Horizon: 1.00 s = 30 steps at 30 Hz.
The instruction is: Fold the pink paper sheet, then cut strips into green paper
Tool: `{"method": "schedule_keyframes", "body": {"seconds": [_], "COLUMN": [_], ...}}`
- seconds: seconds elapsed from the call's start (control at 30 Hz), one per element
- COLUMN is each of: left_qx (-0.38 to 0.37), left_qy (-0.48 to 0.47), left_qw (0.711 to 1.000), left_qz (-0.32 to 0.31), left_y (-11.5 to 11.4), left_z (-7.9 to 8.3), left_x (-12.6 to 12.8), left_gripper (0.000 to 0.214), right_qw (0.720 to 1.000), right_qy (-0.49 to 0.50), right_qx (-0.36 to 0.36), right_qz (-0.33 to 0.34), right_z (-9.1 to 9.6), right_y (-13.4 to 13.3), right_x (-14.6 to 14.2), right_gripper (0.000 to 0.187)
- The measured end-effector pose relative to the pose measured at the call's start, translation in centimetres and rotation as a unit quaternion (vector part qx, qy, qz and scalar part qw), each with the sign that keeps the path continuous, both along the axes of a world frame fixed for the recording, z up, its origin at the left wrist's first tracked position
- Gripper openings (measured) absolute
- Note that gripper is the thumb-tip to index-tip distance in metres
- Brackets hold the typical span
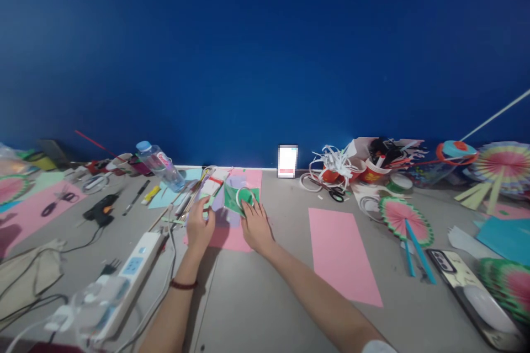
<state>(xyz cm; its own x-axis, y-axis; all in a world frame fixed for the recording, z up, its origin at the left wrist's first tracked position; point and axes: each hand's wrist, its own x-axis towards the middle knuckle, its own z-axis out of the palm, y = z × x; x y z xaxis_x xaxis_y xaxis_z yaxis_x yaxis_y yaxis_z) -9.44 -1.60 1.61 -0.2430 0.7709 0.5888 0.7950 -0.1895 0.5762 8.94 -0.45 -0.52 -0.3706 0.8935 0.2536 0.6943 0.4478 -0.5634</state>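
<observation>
Near the middle of the table, my right hand [257, 227] lies with fingers stretched over the lower right of a white ring [239, 194], which looks like a tape roll. Beneath them is a sheet of green paper [232, 204]. To its left, my left hand [200, 225] hovers or rests by the paper's edge, thumb and forefinger apart; pale green paper shows between them. Whether it touches that paper I cannot tell. A lilac sheet [226, 222] and a larger pink sheet [232, 240] lie under the green one.
Left stand a power strip [136, 265], a glue gun [101, 209] and a tilted water bottle [161, 165]. Rightward lie a pink sheet [343, 253], a watermelon-coloured paper fan [406, 220], a phone [467, 292] and white paper strips [333, 162]. A blue wall [265, 66] rises behind.
</observation>
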Motion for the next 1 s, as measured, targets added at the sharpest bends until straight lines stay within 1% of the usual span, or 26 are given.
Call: {"method": "schedule_keyframes", "body": {"seconds": [0.03,0.1,0.13,0.17,0.23,0.3,0.47,0.57,0.77,0.83,0.93,1.0], "left_qx": [-0.013,-0.059,-0.085,-0.116,-0.153,-0.165,-0.199,-0.206,-0.166,-0.157,-0.17,-0.188], "left_qy": [0.06,0.143,0.169,0.193,0.217,0.232,0.243,0.241,0.264,0.264,0.254,0.257], "left_qw": [0.997,0.983,0.976,0.968,0.959,0.953,0.938,0.938,0.941,0.942,0.946,0.944], "left_qz": [0.047,0.095,0.109,0.108,0.102,0.1,0.145,0.142,0.135,0.133,0.11,0.086], "left_y": [0.2,0.4,0.6,0.6,0.7,0.5,-0.2,-0.3,-0.1,0.0,0.1,0.3], "left_z": [-0.1,-0.5,-0.8,-1.1,-1.5,-1.7,-1.3,-1.0,-0.5,-0.5,-0.6,-0.6], "left_x": [-0.9,-2.4,-2.9,-3.2,-3.4,-3.3,-3.1,-3.0,-2.7,-2.6,-2.3,-2.2], "left_gripper": [0.035,0.043,0.047,0.048,0.047,0.045,0.054,0.053,0.041,0.043,0.048,0.042], "right_qw": [1.0,1.0,1.0,1.0,1.0,1.0,1.0,1.0,0.999,0.999,0.999,0.998], "right_qy": [0.004,0.009,0.01,0.01,0.009,0.007,0.004,0.01,0.014,0.016,0.029,0.044], "right_qx": [-0.006,-0.014,-0.016,-0.017,-0.02,-0.025,-0.026,-0.028,-0.035,-0.034,-0.034,-0.037], "right_qz": [0.0,-0.001,0.001,0.002,0.005,0.005,0.001,0.004,0.014,0.016,0.015,0.011], "right_z": [0.1,0.3,0.3,0.4,0.5,0.6,0.6,0.5,0.7,0.8,0.9,0.8], "right_y": [0.0,0.0,0.0,0.0,-0.1,-0.1,-0.2,-0.2,-0.1,-0.1,0.0,0.0], "right_x": [0.0,-0.1,-0.1,-0.2,-0.3,-0.5,-0.7,-0.6,-0.3,-0.2,0.0,0.2], "right_gripper": [0.052,0.05,0.049,0.049,0.049,0.049,0.048,0.047,0.044,0.043,0.041,0.04]}}
